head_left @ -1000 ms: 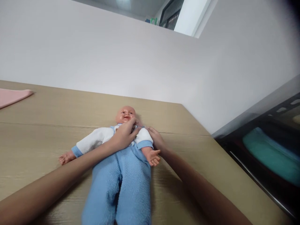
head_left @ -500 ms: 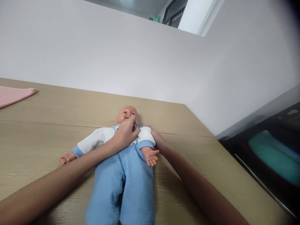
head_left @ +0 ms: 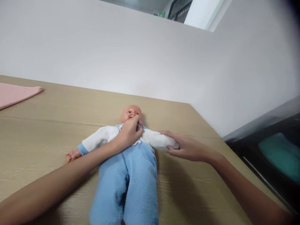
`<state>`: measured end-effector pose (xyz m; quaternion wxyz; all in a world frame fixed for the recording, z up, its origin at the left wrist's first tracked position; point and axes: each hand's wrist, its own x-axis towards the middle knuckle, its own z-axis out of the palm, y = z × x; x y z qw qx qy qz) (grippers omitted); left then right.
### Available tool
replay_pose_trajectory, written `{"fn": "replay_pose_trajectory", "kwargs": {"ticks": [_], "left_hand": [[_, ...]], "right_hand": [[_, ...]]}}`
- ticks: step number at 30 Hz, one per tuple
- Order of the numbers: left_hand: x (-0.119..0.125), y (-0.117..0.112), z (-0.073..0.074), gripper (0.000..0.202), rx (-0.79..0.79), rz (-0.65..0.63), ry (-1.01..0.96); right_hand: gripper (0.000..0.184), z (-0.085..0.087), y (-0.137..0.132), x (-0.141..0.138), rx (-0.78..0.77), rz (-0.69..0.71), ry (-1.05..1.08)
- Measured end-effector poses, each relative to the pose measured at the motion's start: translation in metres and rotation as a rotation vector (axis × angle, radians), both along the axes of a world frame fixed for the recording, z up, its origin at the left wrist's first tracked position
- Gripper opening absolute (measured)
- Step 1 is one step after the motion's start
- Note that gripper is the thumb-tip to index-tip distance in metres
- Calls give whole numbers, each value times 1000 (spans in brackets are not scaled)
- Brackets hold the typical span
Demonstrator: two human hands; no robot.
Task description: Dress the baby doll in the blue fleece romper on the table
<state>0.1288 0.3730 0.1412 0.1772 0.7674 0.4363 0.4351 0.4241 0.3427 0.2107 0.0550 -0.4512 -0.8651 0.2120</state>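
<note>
From where I stand, the doll (head_left: 140,162) lies face up on the wooden table (head_left: 70,106), running from the middle of the frame to its bottom edge, apparently so its front and both arms are within reach. The left hand (head_left: 128,131) bends over its upper chest, fingers curled up by the chin, probably to steady the body; whether they pinch the collar I cannot tell. The right hand (head_left: 186,146), right of centre, is wrapped round the end of a white sleeve (head_left: 156,139), thumb below and fingers above, so that arm is held out sideways. The other arm rests at centre left, its blue cuff (head_left: 82,149) showing. A pink cloth (head_left: 17,93) lies at the left edge, well apart from the hands.
</note>
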Motion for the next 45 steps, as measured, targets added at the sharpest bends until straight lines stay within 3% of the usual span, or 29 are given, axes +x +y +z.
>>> {"fn": "replay_pose_trajectory", "kwargs": {"ticks": [7,13,16,19,21,24,27,29,34,37,45], "left_hand": [[0,-1,0,22,-34,5,6],[-1,-5,4,12,-73,-39,12],[-2,-7,7,6,-31,-68,44],[-5,-14,12,3,96,-89,114],[-9,-25,16,9,186,-90,145],[-23,-49,21,16,241,-128,126],[-46,-72,19,16,246,-134,115],[-67,-84,13,13,235,-66,118],[-112,-101,-13,25,35,141,198],[-125,-104,-25,37,-51,164,265],[-123,-108,-22,43,-202,157,173]], "right_hand": [[51,-22,8,21,47,-1,-24],[48,-43,19,49,67,-180,170],[43,-56,7,38,291,-212,287],[30,-63,-25,2,585,-217,370],[24,-67,-47,-27,508,-131,425],[18,-75,-63,-57,194,-131,580],[22,-85,-56,-66,-96,-225,779],[30,-90,-48,-65,-217,-228,868],[46,-106,-41,-64,-273,-338,1038],[53,-116,-41,-68,-284,-375,1081],[42,-118,-43,-73,-19,-288,885]]}}
